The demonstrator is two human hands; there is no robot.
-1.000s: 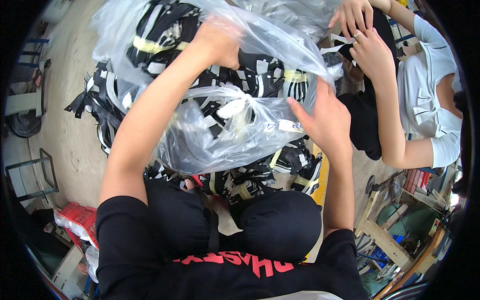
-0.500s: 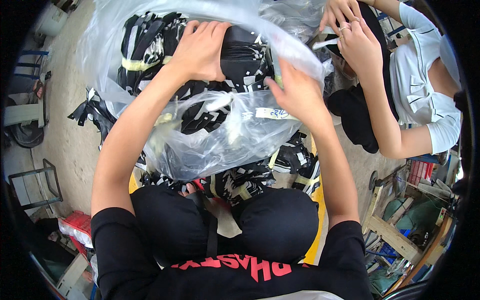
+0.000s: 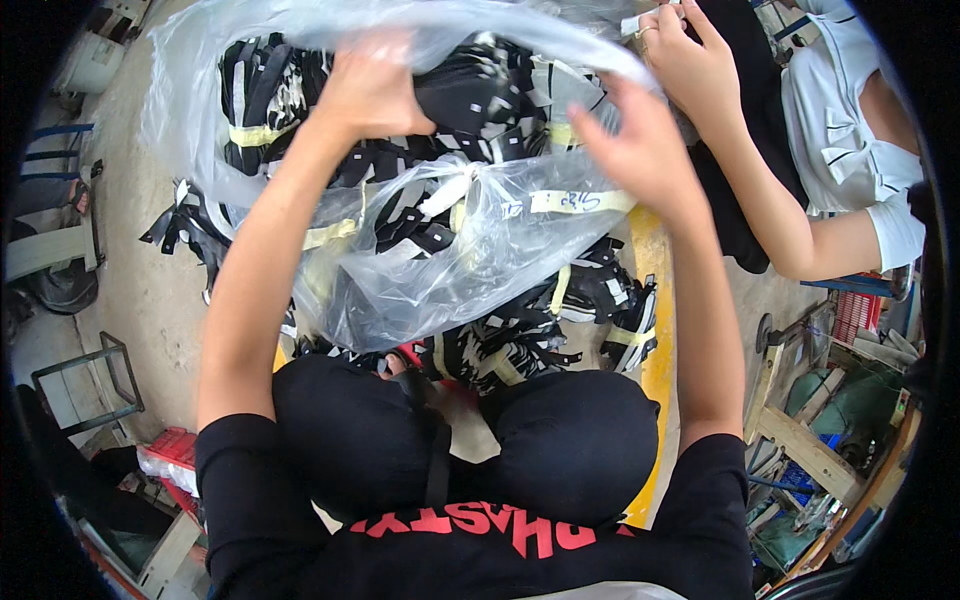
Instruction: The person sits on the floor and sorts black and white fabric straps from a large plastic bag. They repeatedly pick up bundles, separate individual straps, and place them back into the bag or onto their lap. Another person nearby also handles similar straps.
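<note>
A large clear plastic bag (image 3: 400, 300) lies spread in front of me, full of bundles of black strips with white tips (image 3: 262, 95). Pale yellow bands (image 3: 262, 133) tie the bundles. My left hand (image 3: 372, 92) is over the bag's mouth, on or just above a black bundle (image 3: 470, 100); its fingers are blurred and partly behind the bag's rim. At the right side of the mouth, my right hand (image 3: 645, 150) has its thumb spread from its fingers, with nothing visible in it. A pale label strip with handwriting (image 3: 580, 200) lies on the bag's near side.
Further bundles of black strips (image 3: 490, 345) lie on the floor between the bag and my knees. A co-worker in a pale top (image 3: 840, 130) sits at the right, their hand (image 3: 690, 60) near the bag. Wooden frames (image 3: 810, 455) and red crates (image 3: 172, 447) stand at the sides.
My left hand has shifted slightly left and up, and its fingers are now blurred. My right hand has moved right. The co-worker's hands have moved upward in the view.
</note>
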